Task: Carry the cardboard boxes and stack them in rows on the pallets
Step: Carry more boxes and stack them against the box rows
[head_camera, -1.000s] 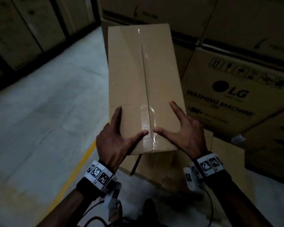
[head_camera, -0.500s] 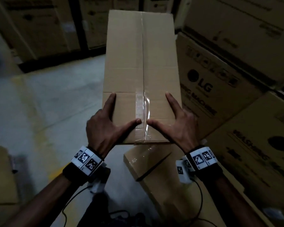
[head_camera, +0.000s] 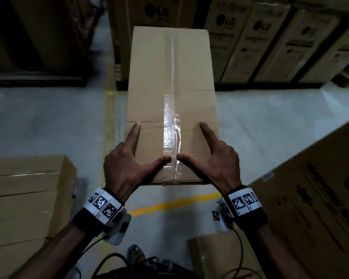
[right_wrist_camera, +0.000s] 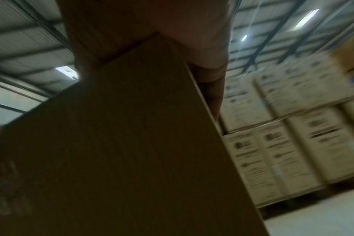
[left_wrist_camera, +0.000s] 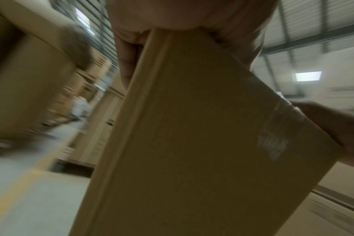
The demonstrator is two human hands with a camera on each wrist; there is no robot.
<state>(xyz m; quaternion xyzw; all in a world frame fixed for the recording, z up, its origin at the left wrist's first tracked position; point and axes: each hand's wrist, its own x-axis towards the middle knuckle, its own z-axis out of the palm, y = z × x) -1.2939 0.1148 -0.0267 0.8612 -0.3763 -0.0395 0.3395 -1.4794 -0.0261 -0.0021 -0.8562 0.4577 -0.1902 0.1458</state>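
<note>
The person is carrying the box [head_camera: 170, 105] at its near end, held out level above the floor [head_camera: 44, 121], and the surroundings are swinging round it. A second ago the LG cartons [head_camera: 256, 39] were crowding close on the right; now they are standing in a row across the far side of the aisle, and a stack [head_camera: 22, 200] of plain boxes is coming into the lower left. That suggests the person is turning with the load toward a stacking spot, possibly that stack, though no pallet is plainly showing under it. The grip itself is not changing between these moments.

The left hand [head_camera: 127, 168] is gripping the box's left near corner, with the thumb lying across the top beside the tape [head_camera: 172, 141] and the index finger stretching forward along the left edge. The right hand [head_camera: 218, 164] is mirroring it on the right corner, and the two thumb tips are nearly meeting at the tape.

The head view is showing only the thumbs and index fingers. The left wrist view is showing what is hidden there: the remaining fingers [left_wrist_camera: 127, 63] curling down the box's side and under it, with the other hand at the far corner. The right wrist view is showing the same wrap on its side, plus cartons stacked two tiers high and the roof lights; both wrist views are smearing with motion
</note>
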